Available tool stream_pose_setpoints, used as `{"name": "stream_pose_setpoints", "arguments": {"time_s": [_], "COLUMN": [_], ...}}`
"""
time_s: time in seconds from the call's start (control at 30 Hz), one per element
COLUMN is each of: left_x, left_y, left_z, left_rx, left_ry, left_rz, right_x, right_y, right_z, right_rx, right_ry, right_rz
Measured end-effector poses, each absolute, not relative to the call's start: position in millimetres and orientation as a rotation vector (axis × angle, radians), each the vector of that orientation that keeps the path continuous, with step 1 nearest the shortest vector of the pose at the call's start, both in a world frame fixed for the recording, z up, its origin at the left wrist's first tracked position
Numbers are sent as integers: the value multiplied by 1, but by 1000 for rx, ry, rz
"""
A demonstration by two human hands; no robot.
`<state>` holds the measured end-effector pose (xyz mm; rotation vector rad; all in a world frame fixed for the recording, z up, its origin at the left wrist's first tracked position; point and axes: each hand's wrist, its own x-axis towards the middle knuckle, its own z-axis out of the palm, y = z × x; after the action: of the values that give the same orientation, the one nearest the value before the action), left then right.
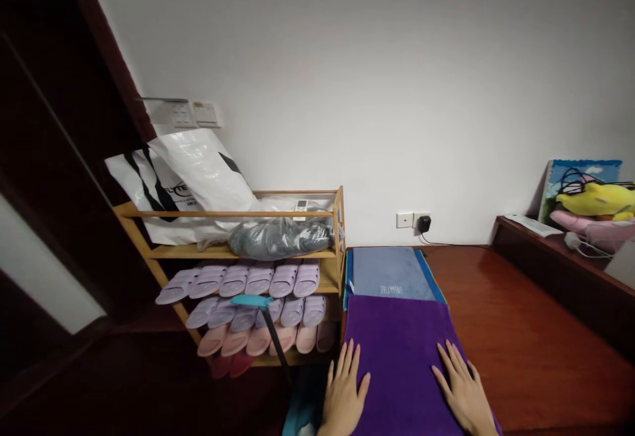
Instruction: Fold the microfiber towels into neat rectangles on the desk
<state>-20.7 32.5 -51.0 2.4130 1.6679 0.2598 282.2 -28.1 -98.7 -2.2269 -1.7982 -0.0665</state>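
Observation:
A purple cloth (401,363) lies flat on the reddish-brown wooden surface (526,337), running off the bottom of the view. My left hand (343,393) rests palm down on its left edge, fingers stretched out and a little apart. On the right edge my right hand (464,390) lies flat in the same way, fingers spread. Neither hand grasps anything. Beyond the purple cloth, a grey-blue cloth (391,270) with lettering lies toward the wall, and a blue cloth with a bright border (432,276) shows from under it.
To the left stands a wooden rack (238,214) with rows of lilac slippers (258,278) and pink slippers (258,340). White bags (203,174) sit on top. A blue-topped handle (252,301) leans before it. A raised ledge (555,251) holds a yellow plush (598,199) at right.

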Motion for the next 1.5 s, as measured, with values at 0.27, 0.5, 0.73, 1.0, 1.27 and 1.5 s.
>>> {"name": "stream_pose_setpoints", "arguments": {"time_s": [0.27, 0.5, 0.73, 1.0, 1.27, 1.5], "left_x": [-21, -22, -20, -22, -16, -21], "left_y": [28, 28, 28, 29, 24, 9], "left_z": [-47, -48, -50, -58, -41, -48], "left_rx": [2339, 2290, 2283, 2331, 2534, 2666], "left_ry": [1669, 1662, 1664, 1669, 1672, 1431], "left_rz": [254, 253, 281, 312, 318, 346], "right_x": [284, 287, 287, 289, 288, 281], "right_y": [-29, -28, -28, -28, -41, -57], "right_z": [-105, -113, -112, -116, -107, -107], "right_rx": [-2226, -2209, -2221, -2163, -2018, -2159], "right_ry": [-1796, -1798, -1803, -1789, -1726, -1831], "right_rz": [-99, -126, -148, -207, -427, -167]}}
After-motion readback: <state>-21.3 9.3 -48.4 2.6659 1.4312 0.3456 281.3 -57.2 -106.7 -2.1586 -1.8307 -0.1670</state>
